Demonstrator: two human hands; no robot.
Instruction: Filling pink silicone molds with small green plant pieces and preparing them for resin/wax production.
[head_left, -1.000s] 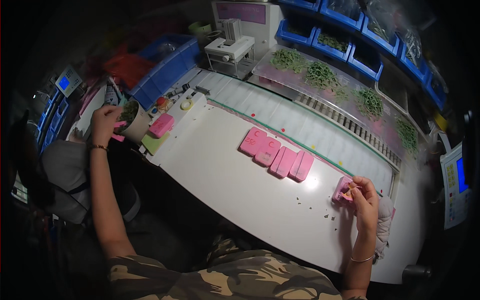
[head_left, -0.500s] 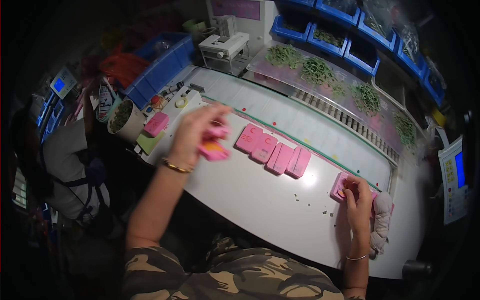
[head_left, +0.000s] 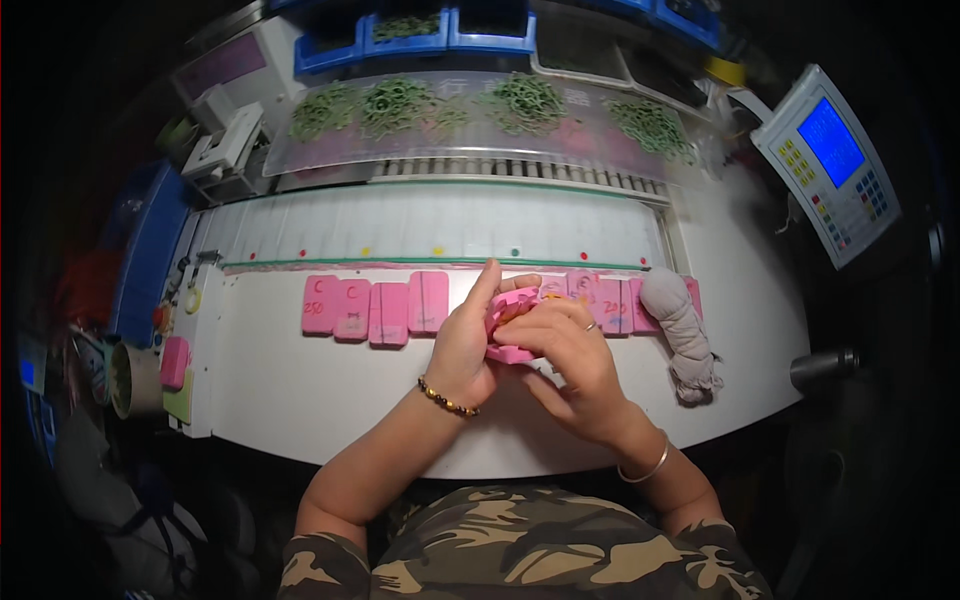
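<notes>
My left hand (head_left: 462, 345) is wrapped round a pink rubber mould (head_left: 512, 308), its thumb pointing up beside it. The mould is spread apart at the top, and a bit of orange shows near it. My right hand (head_left: 572, 360) grips the mould from the other side, its curled fingertips at the opening. What lies under those fingertips is hidden. Behind both hands, a row of pink moulds (head_left: 389, 313) lies on the white table (head_left: 330, 400). More pink moulds (head_left: 618, 306) lie to the right, partly covered by my right hand and a tied grey cloth bag (head_left: 677, 325).
A pale strip with a green edge (head_left: 400, 220) runs along the back. Beyond it, a clear sheet (head_left: 460, 130) bears green, tangled pieces under blue bins (head_left: 405, 32). A control panel with a blue screen (head_left: 832, 145) stands right. A beige pot (head_left: 135, 380) stands left.
My view has turned to the right. My left hand has brought its pink mould to the middle, and my right hand has left the mould by the cloth bag to join it.
</notes>
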